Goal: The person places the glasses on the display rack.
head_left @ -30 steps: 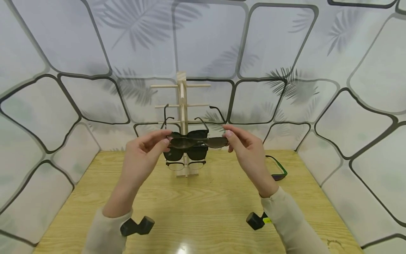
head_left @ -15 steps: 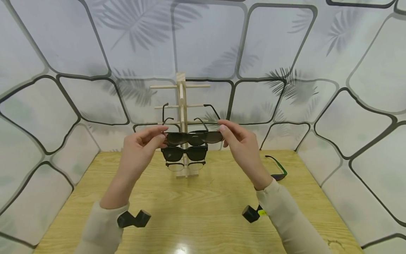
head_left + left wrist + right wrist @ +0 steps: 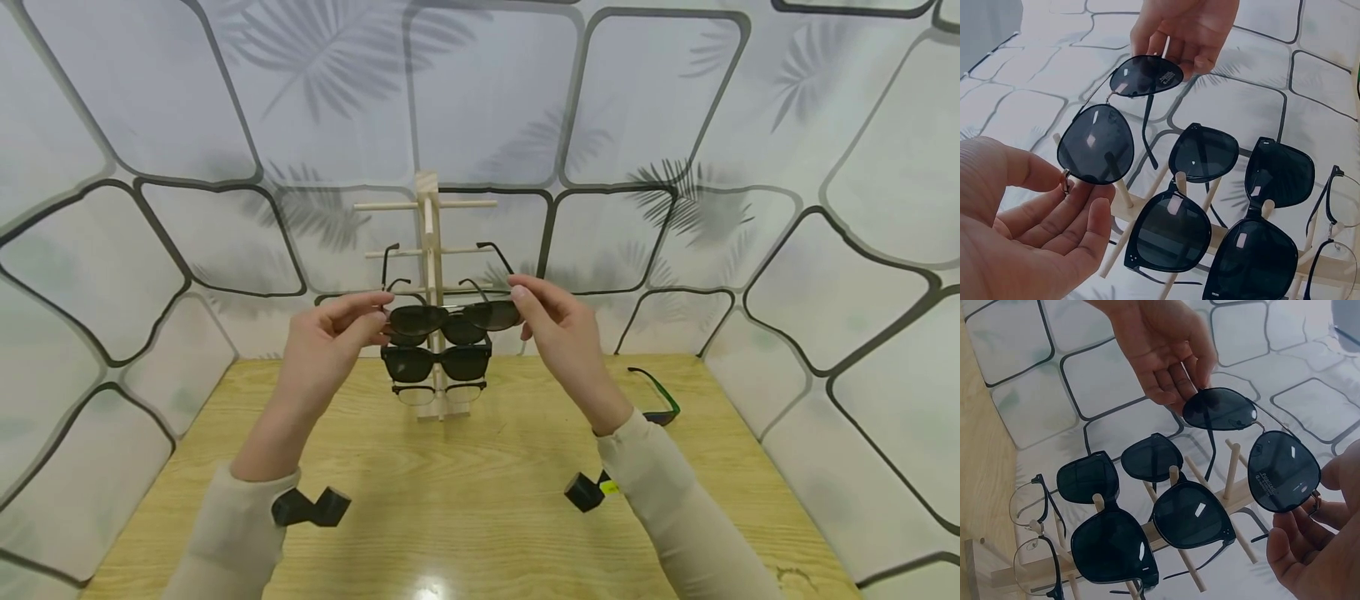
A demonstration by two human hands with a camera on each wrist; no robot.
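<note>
While the left hand (image 3: 322, 350) pinched one end of the thin-framed sunglasses (image 3: 492, 316) and the right hand (image 3: 561, 337) pinched the other, I saw their long axis run crosswise between, neither hand nearer, the wooden stand (image 3: 426, 183) rising just beyond both.

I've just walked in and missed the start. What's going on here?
A person's left hand and right hand pinch sunglasses at either end, in front of a rack. They appear off its pegs. Two dark pairs and a clear-lensed pair sit lower on it; a green-armed pair lies on the table.
</note>
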